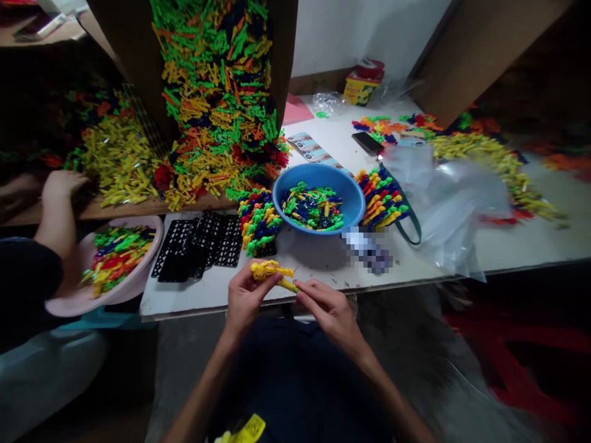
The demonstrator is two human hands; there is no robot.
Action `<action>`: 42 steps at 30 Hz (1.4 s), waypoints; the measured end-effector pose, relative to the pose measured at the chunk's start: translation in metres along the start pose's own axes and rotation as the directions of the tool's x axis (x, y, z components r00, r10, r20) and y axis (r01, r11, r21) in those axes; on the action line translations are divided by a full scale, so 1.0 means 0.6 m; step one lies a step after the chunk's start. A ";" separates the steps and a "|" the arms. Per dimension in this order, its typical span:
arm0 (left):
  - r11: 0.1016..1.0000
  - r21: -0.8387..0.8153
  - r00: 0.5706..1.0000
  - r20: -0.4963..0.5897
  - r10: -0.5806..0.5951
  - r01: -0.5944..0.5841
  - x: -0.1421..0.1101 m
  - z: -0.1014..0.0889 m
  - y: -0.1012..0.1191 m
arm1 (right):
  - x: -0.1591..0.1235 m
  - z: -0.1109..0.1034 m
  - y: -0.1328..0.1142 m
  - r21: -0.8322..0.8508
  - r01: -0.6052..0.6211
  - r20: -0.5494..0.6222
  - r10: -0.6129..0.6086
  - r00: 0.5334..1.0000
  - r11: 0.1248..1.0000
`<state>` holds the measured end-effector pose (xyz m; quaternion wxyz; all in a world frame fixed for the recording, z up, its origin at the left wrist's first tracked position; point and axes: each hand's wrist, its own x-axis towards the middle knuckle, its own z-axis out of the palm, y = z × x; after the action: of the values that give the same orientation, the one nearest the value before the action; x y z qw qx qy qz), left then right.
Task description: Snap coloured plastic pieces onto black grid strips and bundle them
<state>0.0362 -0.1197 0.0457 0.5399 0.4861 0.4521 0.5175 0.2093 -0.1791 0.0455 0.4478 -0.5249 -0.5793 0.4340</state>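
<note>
Two hands on one yellow toy (265, 269), held just above the worktop (305, 261) at its front edge, nearer the left corner than the right. Left hand (244, 296) pinched the toy's body between thumb and fingers. Right hand (330, 309) had thumb and fingertips pinched on the green-tipped end of a yellow stick (289, 285). One part or two? Couldn't tell, fingers hid the join.

Main risk: a drop. Right grip was fingertip-only and the hold sat right at the edge, so a slip could have sent the toy to the lap (290, 381) or floor (406, 344). Next: the stick looked thin, so a hard twist could have bent or snapped it.

Blue bowl (318, 175) of mixed toys sat back from the front edge, wedged between a left stack (258, 218) and a right stack (381, 197) of toys. Tight spacing: bumping the bowl could have shoved either one.

Black trays (198, 246) lay heaped by the front left corner; a stray left elbow could have knocked some off. Plastic bags (455, 197) sprawled on the right, one tip at the front edge, easy to snag with a sleeve. Phone (368, 143) lay toward the back edge, out of the way.
</note>
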 end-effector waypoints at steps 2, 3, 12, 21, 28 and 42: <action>1.000 0.006 1.000 -0.004 0.011 -0.011 -0.001 -0.001 -0.001 | 0.000 0.005 -0.001 0.009 -0.021 -0.031 0.022 0.999 1.000; 1.000 0.006 1.000 -0.007 0.017 -0.017 -0.001 -0.001 -0.001 | 0.000 0.007 -0.002 0.007 -0.026 -0.046 0.026 0.999 1.000; 0.997 0.031 0.998 0.020 0.066 -0.066 -0.006 -0.011 0.001 | -0.002 0.013 -0.012 -0.133 0.075 -0.042 -0.081 0.996 0.988; 0.990 0.074 0.986 0.122 0.110 -0.120 -0.015 -0.032 -0.005 | -0.011 0.025 -0.012 -0.246 0.137 -0.107 -0.167 0.980 0.960; 1.000 0.019 0.980 0.199 -0.010 0.006 -0.034 -0.048 -0.003 | -0.007 0.007 0.004 -0.098 0.095 0.049 -0.090 0.995 0.991; 0.980 0.078 0.982 -0.057 -0.177 0.181 -0.018 -0.025 -0.049 | 0.052 0.066 0.073 0.181 -0.064 0.051 0.056 0.997 0.981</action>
<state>0.0243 -0.1294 0.0144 0.5524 0.4522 0.5284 0.4595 0.1787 -0.1459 -0.0042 0.4673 -0.4890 -0.5311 0.5104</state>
